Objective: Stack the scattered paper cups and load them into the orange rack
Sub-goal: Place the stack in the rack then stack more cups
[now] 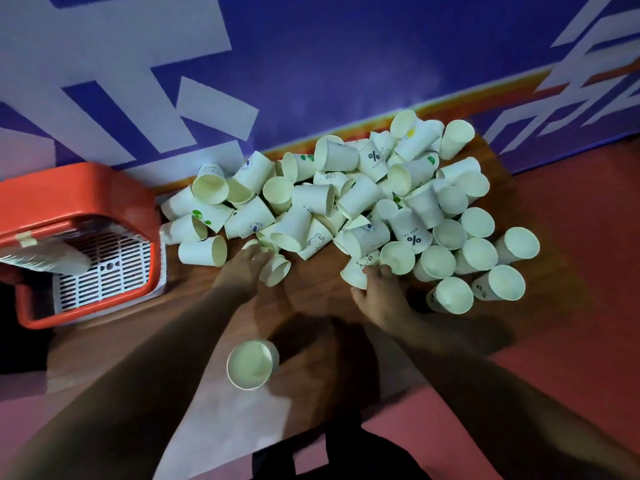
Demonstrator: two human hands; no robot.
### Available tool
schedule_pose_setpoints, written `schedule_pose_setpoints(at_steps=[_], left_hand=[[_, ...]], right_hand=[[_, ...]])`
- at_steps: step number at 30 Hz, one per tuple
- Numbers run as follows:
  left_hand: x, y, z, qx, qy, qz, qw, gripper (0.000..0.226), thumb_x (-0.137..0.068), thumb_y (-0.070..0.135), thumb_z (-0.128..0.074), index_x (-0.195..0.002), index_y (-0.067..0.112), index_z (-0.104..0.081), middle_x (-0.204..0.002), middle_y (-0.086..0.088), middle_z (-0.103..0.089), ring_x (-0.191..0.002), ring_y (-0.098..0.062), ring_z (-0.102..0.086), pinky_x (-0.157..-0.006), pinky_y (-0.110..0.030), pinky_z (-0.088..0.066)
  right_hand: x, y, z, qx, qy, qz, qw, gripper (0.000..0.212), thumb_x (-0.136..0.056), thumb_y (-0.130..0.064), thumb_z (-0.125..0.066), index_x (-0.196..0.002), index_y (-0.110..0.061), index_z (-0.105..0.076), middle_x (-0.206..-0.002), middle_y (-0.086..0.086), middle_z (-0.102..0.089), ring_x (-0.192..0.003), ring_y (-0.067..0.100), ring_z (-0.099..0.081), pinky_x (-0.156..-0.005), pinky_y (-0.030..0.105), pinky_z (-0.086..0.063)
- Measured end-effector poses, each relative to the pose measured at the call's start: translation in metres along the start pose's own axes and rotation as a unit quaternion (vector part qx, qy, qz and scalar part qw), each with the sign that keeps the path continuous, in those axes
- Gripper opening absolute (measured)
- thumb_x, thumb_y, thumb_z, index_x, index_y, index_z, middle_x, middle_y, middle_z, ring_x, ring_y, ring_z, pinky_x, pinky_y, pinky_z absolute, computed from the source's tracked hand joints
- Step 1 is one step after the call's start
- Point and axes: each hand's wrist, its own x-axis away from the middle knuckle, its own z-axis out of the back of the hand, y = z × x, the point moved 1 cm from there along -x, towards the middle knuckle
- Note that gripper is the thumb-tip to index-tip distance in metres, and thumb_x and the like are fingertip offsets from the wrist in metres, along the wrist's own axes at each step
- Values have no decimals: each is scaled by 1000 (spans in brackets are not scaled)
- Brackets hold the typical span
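Brown table, blue wall behind. Cup heap mid-frame still loose; orange rack, left, seems to hold one stack. My left hand and right hand reach the heap's near edge; I cannot tell their grips.

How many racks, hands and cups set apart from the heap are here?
Orange plastic rack: 1
Bare hands, left hand and right hand: 2
Lone white paper cup near the person: 1
Heaped white paper cups: too overlapped to count
Total: 4
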Motion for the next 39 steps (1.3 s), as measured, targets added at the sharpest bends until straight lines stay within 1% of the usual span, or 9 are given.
schedule_pose_setpoints(at_steps=[6, 9, 14, 19, 23, 26, 30, 34, 39], left_hand=[[-7, -1, -4, -122, 6, -13, 992, 65, -90, 25, -64, -150, 30, -39, -132, -13, -41, -117, -30, -43, -99, -40, -41], [-3, -7, -9, -99, 12, -32, 995, 60, -75, 36, -79, -129, 18, -58, -120, -15, -48, -110, -35, -50, -93, -45, -44], [12, -11, 2, 43, 11, -84, 995, 76, -68, 57, -68, -126, 10, -50, -100, -16, -63, -82, -36, -64, -68, -39, -53], [45, 11, 41, 69, 101, -154, 980, 68, -70, 45, -76, -120, 4, -60, -93, -11, -68, -70, -23, -63, -59, -23, -33], [63, 11, 51, 56, 111, -165, 978, 67, -59, 34, -95, -109, 2, -66, -83, -10, -69, -58, -14, -53, -47, -9, -14], [69, -13, 38, 82, 104, -146, 980, 68, -64, 42, -92, -113, 6, -62, -87, -8, -69, -62, -14, -56, -53, -1, -22], [84, -48, 25, 137, 51, -16, 989, 77, -77, 66, -71, -135, 24, -43, -114, 3, -63, -98, -14, -60, -83, -30, -53], [110, -57, 28, 403, 81, 102, 906, 67, -87, 33, -75, -143, 21, -42, -129, 9, -54, -112, -6, -53, -82, -7, -43], [139, -69, 19, 585, 115, 137, 791, 56, -90, 33, -70, -141, 28, -45, -125, 2, -64, -110, -16, -64, -77, -19, -56]], right_hand=[[-6, -1, -10, -40, -26, 13, 999, 48, -89, -36, -60, -128, -10, -48, -127, 19, -42, -117, 34, -46, -101, 42, -43], [-10, -5, -12, -43, -20, 22, 999, 48, -88, -35, -62, -126, -8, -51, -123, 20, -44, -112, 35, -48, -97, 43, -45], [-13, -18, -12, -35, 62, 63, 996, 38, -86, -38, -60, -109, -7, -61, -108, 15, -52, -100, 32, -54, -86, 41, -50], [-12, -74, -14, -260, -20, 52, 964, 31, -87, -39, -68, -106, -15, -69, -102, 3, -59, -83, 13, -61, -83, 26, -51], [-13, -98, -21, -305, -37, 52, 950, 8, -86, -23, -70, -90, -17, -73, -91, 1, -63, -85, 16, -63, -83, 31, -50], [-10, -102, -22, -319, -36, 24, 947, 5, -85, -15, -68, -86, -12, -73, -85, -1, -64, -84, 15, -61, -77, 25, -46], [-1, -103, -10, -344, 2, 7, 939, 6, -85, -13, -67, -90, -9, -69, -89, 4, -67, -81, 13, -60, -68, 11, -40], [22, -114, 4, -320, 62, 117, 938, 5, -74, -22, -69, -77, -23, -66, -107, -1, -54, -99, 6, -57, -81, 21, -47], [71, -133, 10, -290, -2, 207, 934, 13, -73, -15, -72, -72, -22, -61, -133, -1, -45, -123, 7, -50, -95, 18, -42]])
